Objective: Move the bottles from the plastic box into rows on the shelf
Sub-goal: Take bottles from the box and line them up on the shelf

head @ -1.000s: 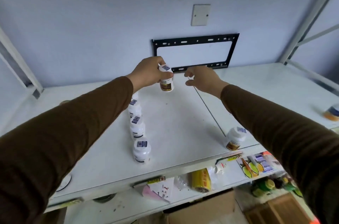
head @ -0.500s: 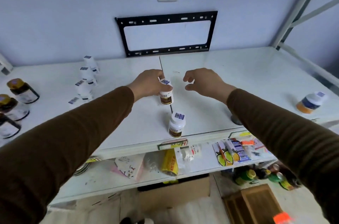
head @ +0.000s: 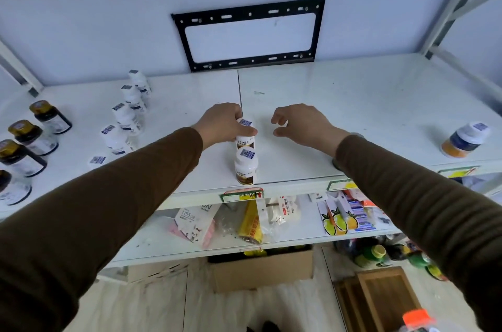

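While the left hand (head: 226,125) grips a white bottle (head: 245,135) standing on the shelf (head: 353,103), just behind a second matching bottle (head: 245,166) at the near edge, the right hand (head: 300,125) hovers just right of it, fingers curled apart, holding nothing.

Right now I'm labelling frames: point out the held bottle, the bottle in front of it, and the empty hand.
held bottle (head: 245,141), head view, label
front bottle (head: 245,166), head view, white body
right hand (head: 301,123), head view, back of hand
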